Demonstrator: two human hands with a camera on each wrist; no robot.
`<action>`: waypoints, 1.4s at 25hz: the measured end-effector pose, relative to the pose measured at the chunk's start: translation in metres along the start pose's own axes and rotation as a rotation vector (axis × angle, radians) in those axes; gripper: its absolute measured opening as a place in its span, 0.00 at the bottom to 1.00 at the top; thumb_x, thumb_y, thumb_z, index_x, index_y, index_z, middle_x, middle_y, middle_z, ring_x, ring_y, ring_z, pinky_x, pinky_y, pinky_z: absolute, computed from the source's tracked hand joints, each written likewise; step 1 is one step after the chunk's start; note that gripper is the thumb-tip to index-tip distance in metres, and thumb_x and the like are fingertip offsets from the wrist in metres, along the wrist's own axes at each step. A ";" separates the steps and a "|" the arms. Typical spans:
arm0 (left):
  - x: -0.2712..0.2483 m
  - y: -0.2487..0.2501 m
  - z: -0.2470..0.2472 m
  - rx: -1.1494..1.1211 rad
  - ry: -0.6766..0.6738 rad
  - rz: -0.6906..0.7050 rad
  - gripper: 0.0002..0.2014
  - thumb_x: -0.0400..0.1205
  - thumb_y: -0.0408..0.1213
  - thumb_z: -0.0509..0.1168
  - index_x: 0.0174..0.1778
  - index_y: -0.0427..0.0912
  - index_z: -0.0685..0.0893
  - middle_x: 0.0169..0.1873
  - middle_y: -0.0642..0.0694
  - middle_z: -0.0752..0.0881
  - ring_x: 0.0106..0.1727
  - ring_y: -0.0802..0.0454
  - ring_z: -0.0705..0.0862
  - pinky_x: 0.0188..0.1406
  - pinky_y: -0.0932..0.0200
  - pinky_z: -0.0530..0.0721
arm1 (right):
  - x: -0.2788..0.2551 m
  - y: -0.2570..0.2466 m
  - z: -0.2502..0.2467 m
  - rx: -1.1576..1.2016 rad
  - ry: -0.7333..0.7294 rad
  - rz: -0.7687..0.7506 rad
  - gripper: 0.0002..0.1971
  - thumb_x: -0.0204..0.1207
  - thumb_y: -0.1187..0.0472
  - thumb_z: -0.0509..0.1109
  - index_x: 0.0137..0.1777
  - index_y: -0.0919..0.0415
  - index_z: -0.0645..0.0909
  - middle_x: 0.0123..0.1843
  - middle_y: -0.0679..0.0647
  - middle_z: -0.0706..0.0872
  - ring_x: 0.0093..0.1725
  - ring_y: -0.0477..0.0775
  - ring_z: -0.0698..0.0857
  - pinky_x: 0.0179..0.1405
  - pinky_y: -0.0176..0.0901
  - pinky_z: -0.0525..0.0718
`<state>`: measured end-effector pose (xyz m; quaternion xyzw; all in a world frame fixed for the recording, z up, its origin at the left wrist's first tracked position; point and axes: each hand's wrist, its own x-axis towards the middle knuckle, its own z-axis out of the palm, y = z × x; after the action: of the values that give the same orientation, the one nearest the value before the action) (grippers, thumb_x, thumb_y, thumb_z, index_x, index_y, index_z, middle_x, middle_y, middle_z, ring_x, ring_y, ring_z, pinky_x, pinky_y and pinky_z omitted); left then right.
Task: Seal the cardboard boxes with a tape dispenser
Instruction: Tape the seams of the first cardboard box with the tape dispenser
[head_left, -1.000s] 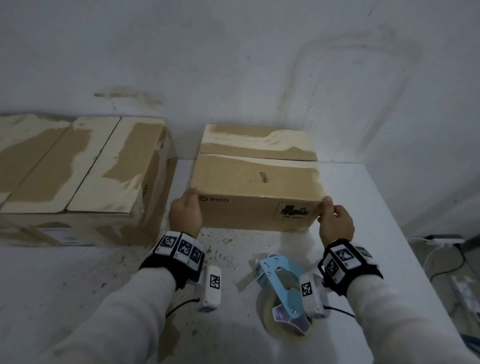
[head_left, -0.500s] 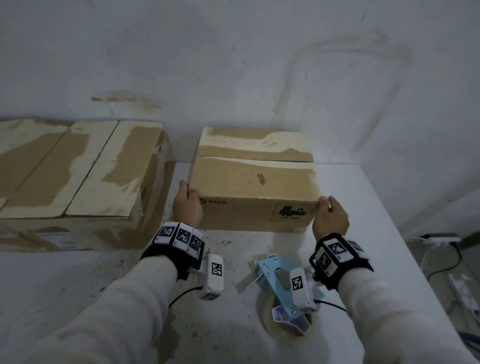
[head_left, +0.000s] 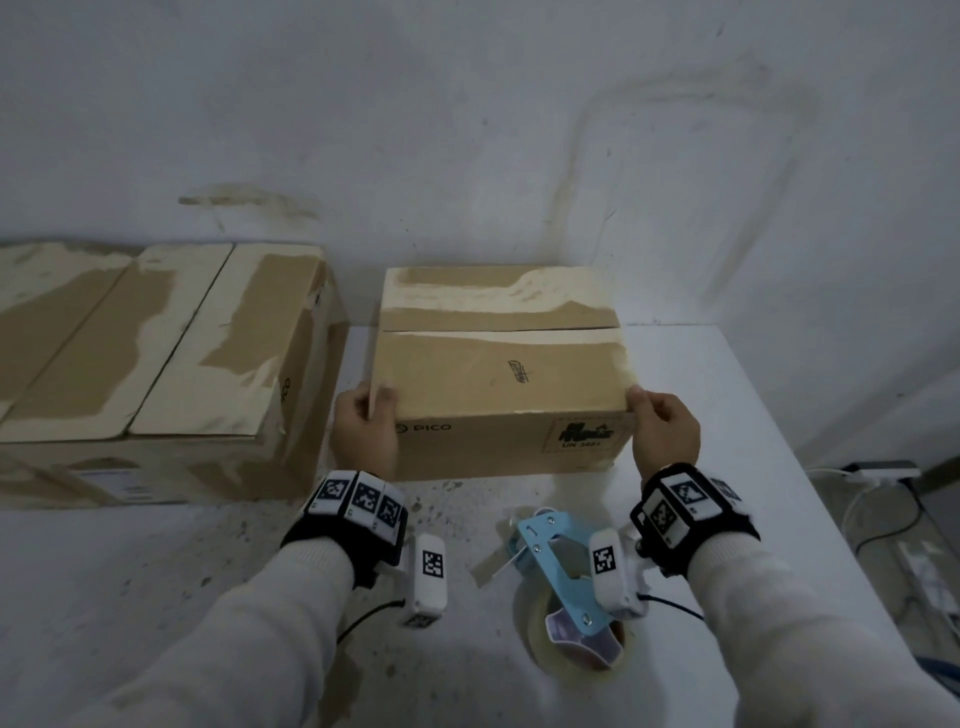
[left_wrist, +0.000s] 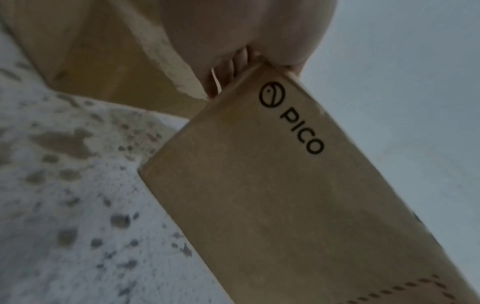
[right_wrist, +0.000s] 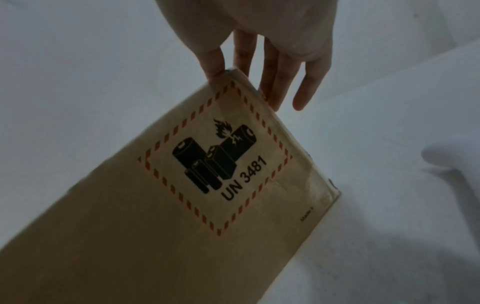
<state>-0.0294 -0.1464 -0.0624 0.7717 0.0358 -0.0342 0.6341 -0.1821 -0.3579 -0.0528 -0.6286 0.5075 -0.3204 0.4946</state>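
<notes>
A small brown cardboard box (head_left: 498, 374) marked PICO stands on the white table (head_left: 753, 415), its top flaps closed with the seam running left to right. My left hand (head_left: 371, 410) grips its near left corner, thumb over the top edge. My right hand (head_left: 644, 410) holds the near right corner between thumb and fingers. In the right wrist view the fingers (right_wrist: 275, 82) lie along the box's side beside the UN 3481 label (right_wrist: 215, 164). The blue tape dispenser (head_left: 556, 566) lies on the table under my right wrist, and neither hand touches it.
A larger cardboard box (head_left: 156, 353) sits close to the left of the small one, with a narrow gap between them. A wall rises right behind both. The table's right edge is near; a power strip (head_left: 878, 473) and cables lie on the floor beyond it.
Both hands have crept up the box's near corners, so the thumbs now lie over the top edge. The box and the dispenser have hardly shifted.
</notes>
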 end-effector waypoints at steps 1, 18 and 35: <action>-0.002 0.002 0.003 -0.032 -0.006 -0.035 0.16 0.84 0.42 0.60 0.63 0.37 0.77 0.52 0.46 0.80 0.51 0.51 0.76 0.48 0.60 0.72 | 0.001 0.001 0.001 0.060 -0.011 0.020 0.10 0.78 0.55 0.67 0.48 0.62 0.82 0.44 0.54 0.84 0.49 0.55 0.81 0.43 0.39 0.74; 0.030 0.048 0.027 0.778 -0.534 0.524 0.32 0.86 0.49 0.52 0.83 0.41 0.51 0.84 0.46 0.49 0.84 0.50 0.45 0.83 0.49 0.47 | -0.009 -0.060 0.055 -0.906 -0.429 -0.630 0.25 0.81 0.51 0.56 0.77 0.55 0.63 0.84 0.55 0.59 0.83 0.57 0.55 0.77 0.62 0.57; 0.063 0.035 0.014 1.105 -0.615 0.454 0.41 0.80 0.67 0.45 0.84 0.46 0.46 0.84 0.50 0.41 0.84 0.46 0.40 0.83 0.46 0.45 | 0.047 -0.042 0.038 -1.197 -0.633 -0.607 0.43 0.74 0.28 0.38 0.84 0.52 0.42 0.86 0.48 0.41 0.84 0.48 0.41 0.81 0.58 0.41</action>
<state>0.0369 -0.1663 -0.0371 0.9264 -0.3324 -0.1314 0.1185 -0.1213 -0.3922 -0.0290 -0.9656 0.2325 0.0850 0.0795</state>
